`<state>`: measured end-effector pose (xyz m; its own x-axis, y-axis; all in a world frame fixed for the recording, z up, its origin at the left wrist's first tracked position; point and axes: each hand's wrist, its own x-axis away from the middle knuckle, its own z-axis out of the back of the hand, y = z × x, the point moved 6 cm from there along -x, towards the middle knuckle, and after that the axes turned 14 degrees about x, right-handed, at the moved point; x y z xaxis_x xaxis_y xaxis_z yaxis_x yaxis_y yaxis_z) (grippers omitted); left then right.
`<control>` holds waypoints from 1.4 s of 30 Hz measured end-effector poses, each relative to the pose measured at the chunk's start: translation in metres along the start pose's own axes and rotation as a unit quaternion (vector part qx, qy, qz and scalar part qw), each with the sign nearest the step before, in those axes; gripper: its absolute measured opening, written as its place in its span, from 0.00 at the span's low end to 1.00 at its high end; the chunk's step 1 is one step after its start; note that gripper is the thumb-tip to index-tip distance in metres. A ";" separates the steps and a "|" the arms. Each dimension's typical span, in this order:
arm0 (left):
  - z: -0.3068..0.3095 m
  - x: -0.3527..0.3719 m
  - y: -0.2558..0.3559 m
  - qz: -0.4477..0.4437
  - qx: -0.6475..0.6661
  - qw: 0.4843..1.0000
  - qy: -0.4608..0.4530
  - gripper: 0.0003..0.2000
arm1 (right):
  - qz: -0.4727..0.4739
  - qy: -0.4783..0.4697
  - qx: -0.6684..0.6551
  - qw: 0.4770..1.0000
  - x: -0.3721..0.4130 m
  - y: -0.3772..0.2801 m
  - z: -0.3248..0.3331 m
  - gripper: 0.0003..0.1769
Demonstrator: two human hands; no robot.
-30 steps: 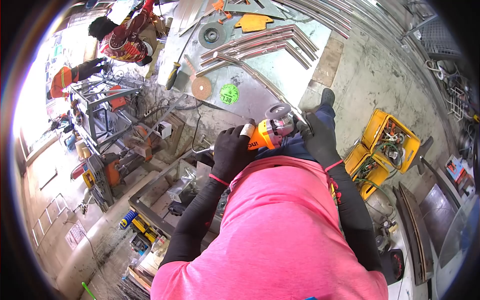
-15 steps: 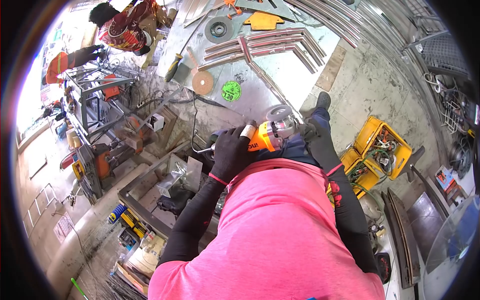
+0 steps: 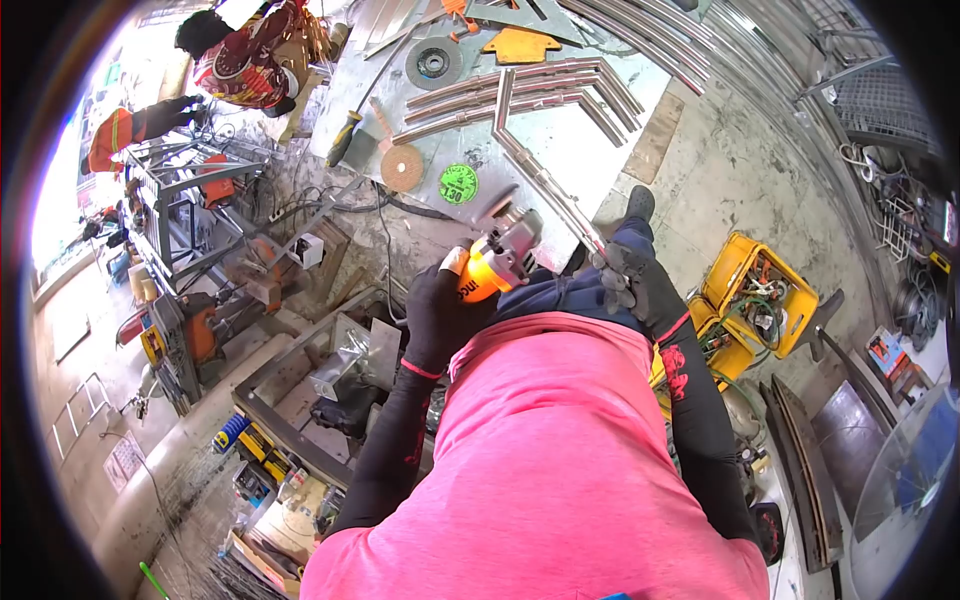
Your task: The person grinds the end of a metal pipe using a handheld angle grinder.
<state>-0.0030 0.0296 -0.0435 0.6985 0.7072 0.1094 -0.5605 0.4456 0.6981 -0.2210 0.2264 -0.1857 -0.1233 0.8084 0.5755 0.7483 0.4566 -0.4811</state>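
My gloved left hand [image 3: 440, 312] is wrapped around the orange body of an angle grinder [image 3: 485, 272]. The grinder's disc points up and away from me, left of a bent metal tube [image 3: 545, 184] and apart from its near end. My gloved right hand [image 3: 632, 285] grips that near end, close to my right thigh. The tube's far part lies over several similar bent tubes [image 3: 560, 88] on a metal sheet-topped table [image 3: 420, 225]. A green round label [image 3: 459, 184] and a brown disc [image 3: 402, 168] lie beyond the grinder.
A screwdriver [image 3: 344, 138], a grey grinding disc [image 3: 434, 63] and a yellow arrow-shaped piece [image 3: 521, 46] lie on the table. At right stands an open yellow toolbox [image 3: 733, 268]. Another person [image 3: 245, 65] works at the far left amid sparks. A grey metal frame [image 3: 185, 200] stands left.
The angle grinder has moved left, away from the tube's end, and tilted so its disc faces differently. My left hand went with it. My right hand stays at the tube's end.
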 end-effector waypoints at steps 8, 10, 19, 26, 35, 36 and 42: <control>-0.017 -0.007 0.004 0.006 -0.054 0.990 -0.130 0.35 | 0.032 0.245 0.244 0.938 0.010 -0.015 -0.003 0.13; -0.011 -0.013 0.016 -0.057 -0.114 0.984 -0.123 0.35 | 0.058 0.315 0.363 0.875 0.017 -0.020 -0.005 0.10; 0.019 -0.043 0.026 -0.165 -0.182 0.949 -0.199 0.36 | 0.158 0.356 0.564 0.728 0.050 -0.069 -0.018 0.20; 0.040 -0.036 0.039 -0.188 -0.138 0.960 -0.158 0.41 | 0.130 0.299 0.624 0.710 0.051 -0.098 0.008 0.25; 0.014 -0.034 0.024 -0.197 -0.182 0.941 -0.205 0.31 | 0.075 0.204 0.604 0.767 0.012 -0.089 0.025 0.25; 0.010 -0.033 0.022 -0.197 -0.184 0.939 -0.212 0.30 | 0.076 0.207 0.641 0.735 0.012 -0.091 0.022 0.26; -0.004 -0.037 0.017 -0.167 -0.206 0.937 -0.229 0.29 | 0.045 0.225 0.687 0.690 0.011 -0.094 0.014 0.26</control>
<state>-0.0407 0.0132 -0.0383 0.9306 0.2223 0.2908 -0.3340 0.8408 0.4260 -0.3019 0.1981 -0.1436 0.3290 0.8004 0.5011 -0.6219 0.5830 -0.5229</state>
